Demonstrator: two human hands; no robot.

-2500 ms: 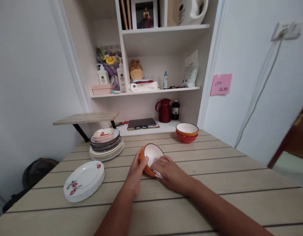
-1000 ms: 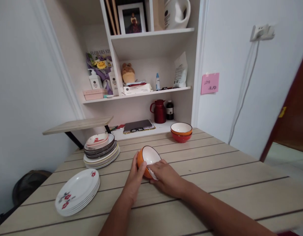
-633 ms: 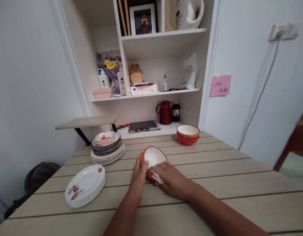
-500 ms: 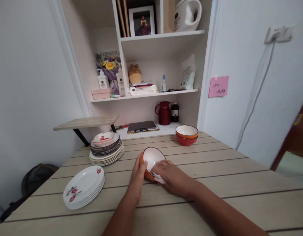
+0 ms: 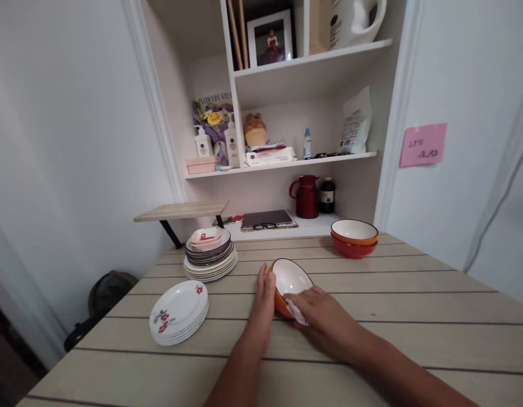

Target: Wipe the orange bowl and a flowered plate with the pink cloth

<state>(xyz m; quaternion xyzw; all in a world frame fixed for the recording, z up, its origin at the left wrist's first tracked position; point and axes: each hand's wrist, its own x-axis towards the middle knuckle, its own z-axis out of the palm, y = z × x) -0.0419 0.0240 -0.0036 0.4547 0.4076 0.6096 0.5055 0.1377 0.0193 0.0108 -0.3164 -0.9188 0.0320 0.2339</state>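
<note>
An orange bowl (image 5: 292, 276) with a white inside and a dark rim is tilted on the table, its opening turned partly toward me. My left hand (image 5: 265, 299) holds it by the left side, the thumb near the rim and the fingers along the outer wall. In my right hand (image 5: 323, 316) is a crumpled white tissue (image 5: 295, 312), pressed at the bowl's near right rim; the fingertips reach inside. Part of the tissue is hidden under the fingers.
White flowered plates (image 5: 178, 311) are stacked at the left. Behind them stands a taller plate stack (image 5: 210, 265) topped by small pink dishes (image 5: 206, 238). Two nested bowls (image 5: 354, 240) sit at the back right. A red jug (image 5: 307, 198) and a laptop (image 5: 266, 219) rest beneath the shelves.
The view has turned left, so everything appears shifted right. My left thumb has moved from inside the bowl's rim to its edge. My right hand still presses the tissue to the bowl.
</note>
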